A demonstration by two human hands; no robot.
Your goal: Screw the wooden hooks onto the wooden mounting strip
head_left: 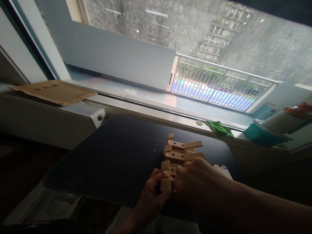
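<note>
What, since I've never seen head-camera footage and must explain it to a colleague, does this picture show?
There is no machine here, just one person's two bare hands. The single picture comes from a camera worn on that person's head, looking forward and down, so you see roughly what they see. On the dark table is a row of wooden hooks with curved ends and small dark holes; a smartphone lies to their right. The left hand has its grip on the nearest hook. The right hand is close beside it, but its fingertips are hidden, so I can't tell what it holds. Beyond, a green cloth lies on the windowsill.
</note>
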